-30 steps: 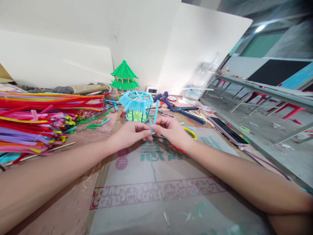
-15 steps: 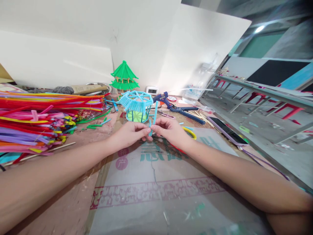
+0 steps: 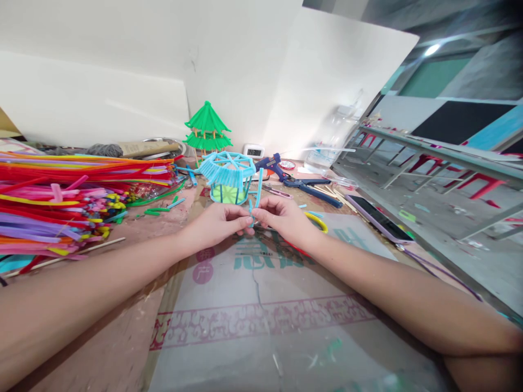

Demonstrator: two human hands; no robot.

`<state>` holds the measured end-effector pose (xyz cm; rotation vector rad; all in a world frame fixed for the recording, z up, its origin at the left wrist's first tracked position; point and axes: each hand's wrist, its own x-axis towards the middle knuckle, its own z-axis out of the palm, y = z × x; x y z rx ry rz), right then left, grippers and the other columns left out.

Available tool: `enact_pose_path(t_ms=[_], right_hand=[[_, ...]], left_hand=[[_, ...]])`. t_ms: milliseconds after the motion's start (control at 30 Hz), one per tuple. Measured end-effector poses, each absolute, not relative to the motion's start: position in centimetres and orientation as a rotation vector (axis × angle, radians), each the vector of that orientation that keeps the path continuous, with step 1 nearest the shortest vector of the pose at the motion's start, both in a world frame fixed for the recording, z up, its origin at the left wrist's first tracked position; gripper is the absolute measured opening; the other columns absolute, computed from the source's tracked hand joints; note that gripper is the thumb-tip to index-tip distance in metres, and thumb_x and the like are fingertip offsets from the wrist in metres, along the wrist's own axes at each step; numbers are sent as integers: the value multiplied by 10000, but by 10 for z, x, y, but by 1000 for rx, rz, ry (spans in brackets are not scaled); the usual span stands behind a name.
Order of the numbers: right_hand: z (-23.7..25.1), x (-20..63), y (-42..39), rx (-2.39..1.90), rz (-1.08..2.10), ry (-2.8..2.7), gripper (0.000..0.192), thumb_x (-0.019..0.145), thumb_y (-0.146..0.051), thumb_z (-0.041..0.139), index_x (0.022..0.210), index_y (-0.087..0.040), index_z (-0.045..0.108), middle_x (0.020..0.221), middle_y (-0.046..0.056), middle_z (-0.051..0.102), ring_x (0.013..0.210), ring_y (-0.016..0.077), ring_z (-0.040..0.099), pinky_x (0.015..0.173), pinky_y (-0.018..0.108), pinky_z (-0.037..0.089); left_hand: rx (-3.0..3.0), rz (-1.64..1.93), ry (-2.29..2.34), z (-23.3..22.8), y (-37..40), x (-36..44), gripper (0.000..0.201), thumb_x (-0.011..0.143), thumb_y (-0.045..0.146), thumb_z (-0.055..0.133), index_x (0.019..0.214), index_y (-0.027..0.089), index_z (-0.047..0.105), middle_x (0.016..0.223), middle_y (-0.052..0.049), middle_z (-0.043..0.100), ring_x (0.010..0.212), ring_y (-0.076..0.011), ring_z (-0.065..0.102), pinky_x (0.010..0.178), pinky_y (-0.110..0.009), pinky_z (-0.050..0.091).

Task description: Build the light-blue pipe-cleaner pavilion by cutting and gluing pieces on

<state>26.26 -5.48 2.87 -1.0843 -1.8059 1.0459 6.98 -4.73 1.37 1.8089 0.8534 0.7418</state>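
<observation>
While both forearms rest low across the worktop (image 3: 134,305), the left hand (image 3: 218,222) and the right hand (image 3: 281,216) meet at the middle, just near of a small blue pavilion model (image 3: 227,177). Between them stands a light blue pipe cleaner piece (image 3: 258,191), held nearly upright, probably so that its lower end can be worked by the fingertips while the rest stays out of the way. Each hand is closed to a pinch: thumb and forefinger of the left press on the lower end, and those of the right clamp the stem right beside them, the two hands touching or almost so. A shorter blue stub shows at the same spot; whether it is a bent part of the same piece cannot be told. Far behind the blue model stands a green pavilion model (image 3: 207,129), perhaps kept in sight as a pattern. A heap of coloured pipe cleaners (image 3: 73,190) lies at the left within easy reach, and a blue glue gun (image 3: 273,163), pliers (image 3: 312,189) and a phone (image 3: 378,216) lie to the right.
</observation>
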Motion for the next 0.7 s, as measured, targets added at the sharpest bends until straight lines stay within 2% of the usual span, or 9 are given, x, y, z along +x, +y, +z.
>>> enact_pose_path(t_ms=[400, 700], right_hand=[[28, 264, -55, -1088, 1034, -1828, 321, 779, -474, 687, 760, -169, 589, 684, -21, 556, 607, 102, 488, 577, 247, 397], [29, 263, -56, -1052, 1058, -1819, 338, 765, -491, 703, 751, -171, 597, 660, -28, 560, 588, 96, 482, 560, 240, 396]], left_hand=[[1867, 741, 863, 13, -47, 69, 274, 866, 392, 590, 805, 152, 709, 771, -35, 740, 671, -120, 608, 657, -226, 476], [1829, 719, 877, 15, -48, 70, 272, 871, 378, 567, 867, 147, 711, 814, -50, 754, 665, -116, 614, 631, -219, 472]])
